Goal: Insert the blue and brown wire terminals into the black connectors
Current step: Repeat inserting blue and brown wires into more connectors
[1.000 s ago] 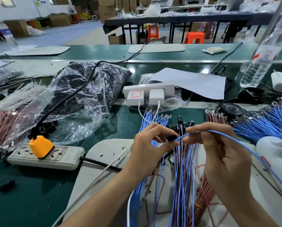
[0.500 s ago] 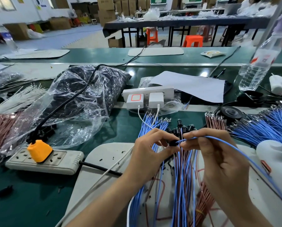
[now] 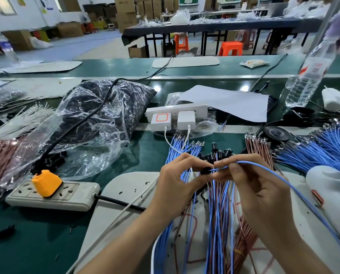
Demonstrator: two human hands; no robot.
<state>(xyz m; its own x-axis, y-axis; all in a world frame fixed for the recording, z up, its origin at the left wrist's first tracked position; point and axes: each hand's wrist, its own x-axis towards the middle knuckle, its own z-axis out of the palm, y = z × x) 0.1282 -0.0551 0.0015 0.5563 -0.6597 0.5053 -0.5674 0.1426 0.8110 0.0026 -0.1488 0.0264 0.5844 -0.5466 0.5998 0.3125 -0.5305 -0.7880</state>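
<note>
Indoors, green bench (image 3: 141,155): left hand (image 3: 177,184) around black connector (image 3: 205,171), right hand (image 3: 250,186) around blue wire (image 3: 289,184).

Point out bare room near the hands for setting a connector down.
Free: green belt this side of the power strip; left corner of the white mat beside the left hand. Crowded: wire bundles under both hands, blue wires beyond the right hand.

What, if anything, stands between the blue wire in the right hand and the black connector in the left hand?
Nothing visible does. The right hand pinches the blue wire, and its end meets the black connector pinched by the left hand. Whether the terminal is seated cannot be told.
</note>
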